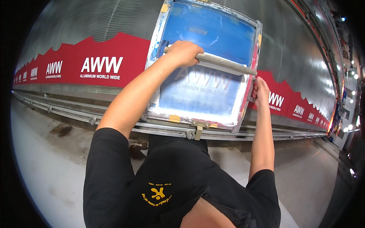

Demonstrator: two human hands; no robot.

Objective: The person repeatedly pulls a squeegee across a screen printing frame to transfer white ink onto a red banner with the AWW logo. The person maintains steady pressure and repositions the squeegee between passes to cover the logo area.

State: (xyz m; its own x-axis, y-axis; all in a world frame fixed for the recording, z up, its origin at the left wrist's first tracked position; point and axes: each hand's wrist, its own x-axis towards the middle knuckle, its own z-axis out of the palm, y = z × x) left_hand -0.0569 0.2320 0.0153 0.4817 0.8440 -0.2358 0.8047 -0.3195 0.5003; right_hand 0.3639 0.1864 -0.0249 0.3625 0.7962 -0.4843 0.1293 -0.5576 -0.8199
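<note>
A screen printing frame (pixel 151 49) with blue mesh lies in front of me. Across its middle runs a long squeegee (pixel 228 65) with a rounded grey handle. The fingers of my left hand (pixel 185 53) are wrapped over that handle, left of its centre. White ink (pixel 241 91) coats the mesh border on the near side of the squeegee, and pale letters show through the mesh there. At the frame's right edge, my right hand (pixel 261 91) has its fingers curled round the side rail; part of that grip is hidden.
A long printing table (pixel 129 22) stretches left and right, covered in clear sheeting with a repeated red and white print (pixel 102 68). A metal rail (pixel 68 114) follows its near edge. A metal bracket (pixel 199 129) sits at the frame's near side. Wet dark patches (pixel 61 130) mark the floor.
</note>
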